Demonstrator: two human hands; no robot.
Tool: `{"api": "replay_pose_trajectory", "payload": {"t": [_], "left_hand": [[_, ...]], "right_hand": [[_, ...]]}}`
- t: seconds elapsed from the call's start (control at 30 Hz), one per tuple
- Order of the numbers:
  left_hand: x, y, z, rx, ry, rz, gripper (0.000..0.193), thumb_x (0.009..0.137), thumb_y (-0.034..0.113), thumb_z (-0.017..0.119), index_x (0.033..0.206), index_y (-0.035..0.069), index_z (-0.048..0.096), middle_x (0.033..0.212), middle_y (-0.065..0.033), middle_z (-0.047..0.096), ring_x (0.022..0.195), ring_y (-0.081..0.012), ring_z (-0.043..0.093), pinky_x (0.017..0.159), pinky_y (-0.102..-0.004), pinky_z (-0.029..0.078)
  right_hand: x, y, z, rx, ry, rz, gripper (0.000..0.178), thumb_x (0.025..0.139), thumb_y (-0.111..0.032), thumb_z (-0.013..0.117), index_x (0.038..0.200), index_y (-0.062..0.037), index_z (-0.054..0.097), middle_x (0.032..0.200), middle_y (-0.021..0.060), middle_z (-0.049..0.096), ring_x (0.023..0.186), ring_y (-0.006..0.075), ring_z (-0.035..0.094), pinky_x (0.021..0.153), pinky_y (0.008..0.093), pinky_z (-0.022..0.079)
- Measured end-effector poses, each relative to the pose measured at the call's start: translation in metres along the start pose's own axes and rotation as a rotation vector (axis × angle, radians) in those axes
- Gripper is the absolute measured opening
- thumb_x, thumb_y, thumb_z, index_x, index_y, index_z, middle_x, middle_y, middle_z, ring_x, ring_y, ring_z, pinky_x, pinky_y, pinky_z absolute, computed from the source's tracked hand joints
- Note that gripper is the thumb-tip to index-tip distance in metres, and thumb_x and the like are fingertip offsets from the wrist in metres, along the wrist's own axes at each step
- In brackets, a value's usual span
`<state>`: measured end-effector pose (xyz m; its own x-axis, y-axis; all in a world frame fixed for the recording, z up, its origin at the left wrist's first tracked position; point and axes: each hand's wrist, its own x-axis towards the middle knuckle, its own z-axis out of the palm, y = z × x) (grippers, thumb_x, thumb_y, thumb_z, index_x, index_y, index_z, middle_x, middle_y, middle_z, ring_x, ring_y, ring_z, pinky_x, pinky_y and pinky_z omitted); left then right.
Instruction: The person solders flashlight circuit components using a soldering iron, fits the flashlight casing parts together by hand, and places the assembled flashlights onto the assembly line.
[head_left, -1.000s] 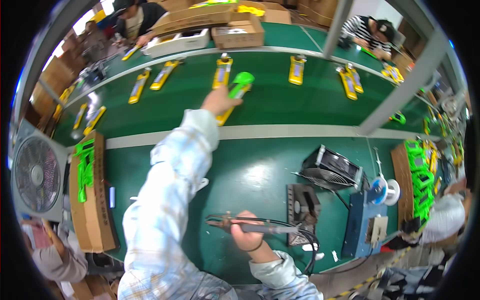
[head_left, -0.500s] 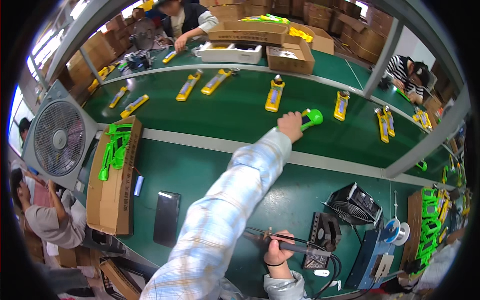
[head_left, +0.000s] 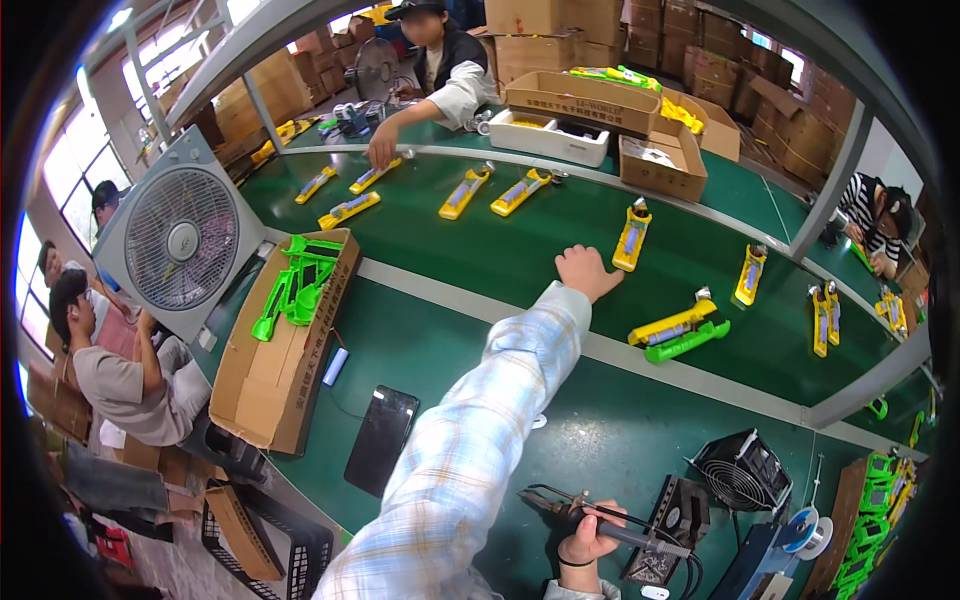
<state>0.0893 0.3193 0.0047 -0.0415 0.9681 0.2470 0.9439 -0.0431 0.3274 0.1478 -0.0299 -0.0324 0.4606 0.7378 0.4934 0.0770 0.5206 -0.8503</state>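
My left hand (head_left: 586, 273) reaches in its plaid sleeve over the green belt. Its thumb stands apart from the fingers and nothing is in it. The lower end of a yellow lamp housing (head_left: 631, 240) with a silvery head is just beyond the thumb. To the right, another yellow housing (head_left: 668, 324) lies close beside a long green part (head_left: 688, 342). Low in the view, my right hand (head_left: 588, 541) is closed around a dark-handled soldering iron (head_left: 625, 533) with a black cable. Pliers-like jaws (head_left: 545, 500) show beyond its fingers; their handles are hidden.
A cardboard box (head_left: 285, 380) of green parts stands left, beside a grey fan (head_left: 182, 240). A blue cell (head_left: 336, 366) and black phone (head_left: 381, 440) lie on the table. Right are a small black fan (head_left: 740, 475) and solder spool (head_left: 808, 534). Opposite, a co-worker's hand (head_left: 383, 145) touches a yellow housing.
My left hand has let go of the green part, which now lies on the belt to its right. The view has swung left. A co-worker's hand has come over the far-left housings.
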Motion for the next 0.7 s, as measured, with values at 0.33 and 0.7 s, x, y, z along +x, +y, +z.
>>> {"api": "replay_pose_trajectory", "payload": {"t": [0.33,0.7], "left_hand": [[0.037,0.024,0.041,-0.030,0.084,-0.075,0.066,0.049,0.050,0.069,0.092,0.003,0.053,0.092,-0.0100,0.053,0.089,-0.0242,0.050,0.074,-0.0361,0.037],[0.038,0.040,0.044,-0.068,0.018,0.030,0.044,0.050,0.044,0.070,0.073,0.007,0.061,0.073,-0.0070,0.059,0.068,-0.0211,0.059,0.063,-0.0330,0.043]], "right_hand": [[-0.002,0.001,0.015,0.055,0.077,0.124,0.026,0.076,-0.024,0.053,0.073,0.0001,0.043,0.071,0.0082,0.043,0.060,0.0144,0.043,0.053,0.0252,0.037],[-0.004,0.010,-0.001,-0.032,0.016,0.032,0.019,0.075,-0.018,0.052,0.075,-0.0010,0.043,0.072,0.0099,0.045,0.064,0.0172,0.043,0.059,0.0289,0.036]]}}
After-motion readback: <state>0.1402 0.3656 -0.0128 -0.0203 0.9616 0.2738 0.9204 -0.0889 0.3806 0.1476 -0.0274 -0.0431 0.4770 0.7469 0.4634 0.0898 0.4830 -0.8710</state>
